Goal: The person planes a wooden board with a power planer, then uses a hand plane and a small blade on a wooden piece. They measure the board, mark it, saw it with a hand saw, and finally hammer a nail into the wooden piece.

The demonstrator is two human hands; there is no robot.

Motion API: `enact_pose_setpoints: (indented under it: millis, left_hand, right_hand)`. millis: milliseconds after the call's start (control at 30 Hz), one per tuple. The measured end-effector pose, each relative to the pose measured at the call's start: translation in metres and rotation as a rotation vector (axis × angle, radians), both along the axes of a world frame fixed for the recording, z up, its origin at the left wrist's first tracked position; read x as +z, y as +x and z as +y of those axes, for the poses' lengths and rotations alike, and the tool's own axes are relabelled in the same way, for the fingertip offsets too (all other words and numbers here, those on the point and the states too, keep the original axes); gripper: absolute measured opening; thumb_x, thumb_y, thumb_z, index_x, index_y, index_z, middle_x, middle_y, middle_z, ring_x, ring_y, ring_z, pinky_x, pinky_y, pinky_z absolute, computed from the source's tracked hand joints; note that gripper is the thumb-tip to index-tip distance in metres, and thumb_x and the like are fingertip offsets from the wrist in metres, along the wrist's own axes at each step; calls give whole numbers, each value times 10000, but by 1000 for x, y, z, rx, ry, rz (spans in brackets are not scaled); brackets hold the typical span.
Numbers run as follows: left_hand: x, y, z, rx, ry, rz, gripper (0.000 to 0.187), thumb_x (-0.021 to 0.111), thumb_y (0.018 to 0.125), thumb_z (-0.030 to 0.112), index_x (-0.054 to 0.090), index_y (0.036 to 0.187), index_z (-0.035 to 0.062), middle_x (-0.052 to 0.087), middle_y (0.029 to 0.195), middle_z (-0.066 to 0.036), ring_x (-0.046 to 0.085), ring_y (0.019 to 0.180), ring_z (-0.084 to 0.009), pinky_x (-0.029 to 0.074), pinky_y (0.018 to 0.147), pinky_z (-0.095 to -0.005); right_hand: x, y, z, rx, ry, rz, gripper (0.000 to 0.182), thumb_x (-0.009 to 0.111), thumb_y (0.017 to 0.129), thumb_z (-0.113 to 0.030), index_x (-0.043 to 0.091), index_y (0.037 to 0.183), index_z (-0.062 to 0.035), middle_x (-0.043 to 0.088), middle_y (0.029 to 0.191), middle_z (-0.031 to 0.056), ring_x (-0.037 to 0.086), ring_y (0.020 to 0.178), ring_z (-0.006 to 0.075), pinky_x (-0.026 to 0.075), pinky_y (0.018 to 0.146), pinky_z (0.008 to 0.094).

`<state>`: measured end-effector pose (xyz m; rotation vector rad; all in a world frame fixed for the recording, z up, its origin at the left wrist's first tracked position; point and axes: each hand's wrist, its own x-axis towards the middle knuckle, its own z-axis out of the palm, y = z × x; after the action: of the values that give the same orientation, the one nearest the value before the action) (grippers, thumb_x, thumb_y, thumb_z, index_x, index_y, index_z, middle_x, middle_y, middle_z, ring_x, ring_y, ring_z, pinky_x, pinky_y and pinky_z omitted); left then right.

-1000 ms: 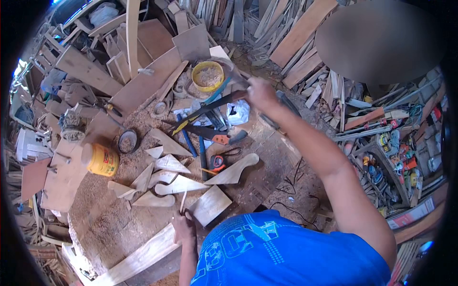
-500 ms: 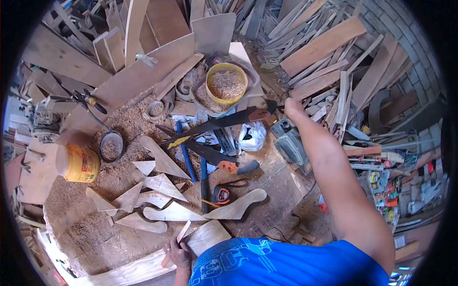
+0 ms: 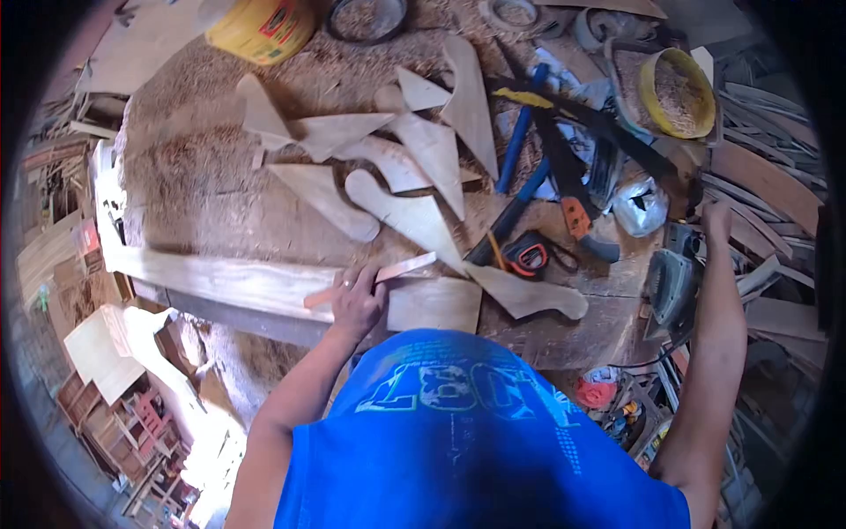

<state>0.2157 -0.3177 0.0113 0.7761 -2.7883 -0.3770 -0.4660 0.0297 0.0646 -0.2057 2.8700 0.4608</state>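
Observation:
My left hand [image 3: 357, 300] is closed around a thin strip of wood [image 3: 410, 267], which slants up to the right. Beneath it lie a long pale plank [image 3: 229, 275] and a short flat board [image 3: 436, 304] along the bench's near edge. My right arm is stretched far out, with my right hand [image 3: 717, 220] beside the dark handle end of a hand saw [image 3: 648, 159]; its fingers are hidden. A second saw with an orange-and-grey handle [image 3: 578, 218] lies nearby. Just beyond my left hand are several curved wooden pieces [image 3: 410, 212].
A tape measure [image 3: 527, 254], hammer [image 3: 511, 214] and power sander [image 3: 670, 280] rest on the right side of the bench. A yellow tub [image 3: 264, 31] and a yellow-rimmed container of shavings [image 3: 652, 93] stand at the back. Scrap wood [image 3: 767, 181] crowds the right.
The view has swung, so the bench and my left hand appear higher and my right arm farther right. My left hand keeps the strip; the saws look unmoved on the bench.

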Motion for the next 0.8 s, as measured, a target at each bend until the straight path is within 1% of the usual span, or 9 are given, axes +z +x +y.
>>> enact_pose_setpoints:
  millis: [67,133,267,300,433,467,600,700,800]
  left_hand:
    - [0,-1,-2,-7,11,42,186,663,780,125,665,942,34,656,1022,-55,608,912,-266,457,783,-443]
    - [-3,1,-2,-7,7,73,196,661,779,127,663,952,36,654,1024,-48,603,907,-261,457,782,-438]
    - [-4,4,-4,-29,-2,121,230,650,799,135,652,1004,33,651,1026,-53,599,900,-258,454,790,-422]
    - [-6,4,-2,-29,-2,134,233,647,808,138,651,1017,34,651,1027,-56,599,899,-258,453,794,-418]
    - [-2,5,0,-10,43,228,225,636,843,145,656,1046,50,663,1004,-77,601,908,-285,456,808,-430]
    - [1,4,1,-26,65,257,220,635,843,121,656,1050,50,666,1000,-86,601,912,-302,463,822,-434]
    - [55,-9,28,-159,157,458,247,637,840,57,653,1084,22,661,1008,-113,604,929,-321,479,841,-428]
    - [71,-12,45,-246,207,460,270,632,844,39,645,1111,7,656,1026,-129,606,946,-327,484,838,-426]
    - [67,-3,57,-358,270,327,291,626,862,50,629,1147,-13,643,1101,-141,612,958,-335,477,824,-437]
  right_hand:
    - [31,30,-33,129,-344,321,361,561,904,-280,710,1095,-12,698,1076,239,677,997,399,509,874,453]
    - [56,79,-73,282,-720,379,347,575,916,-310,727,1092,-53,723,1040,186,695,958,349,515,860,419]
    - [69,279,-152,410,-1256,-121,234,642,910,-192,731,1054,-31,728,986,72,665,908,148,509,811,297]
    - [85,349,-176,128,-1251,-376,207,673,889,-157,725,1031,-15,718,947,53,659,900,143,510,812,298]
    - [24,493,-184,477,-1045,-886,339,622,929,-300,696,1041,11,706,960,175,684,935,217,512,841,359]
    - [14,513,-184,516,-1074,-988,405,622,934,-336,667,1147,5,708,1015,182,686,954,234,512,836,367]
    - [13,555,-177,345,-1122,-983,568,604,956,-354,492,1403,-21,680,1026,190,655,893,253,509,822,360]
    - [30,565,-175,256,-1419,-964,566,601,957,-360,496,1392,-14,670,994,164,626,864,236,501,821,354]
    - [21,570,-164,252,-1418,-868,467,598,954,-354,576,1278,-18,669,1003,151,620,867,213,496,820,351]
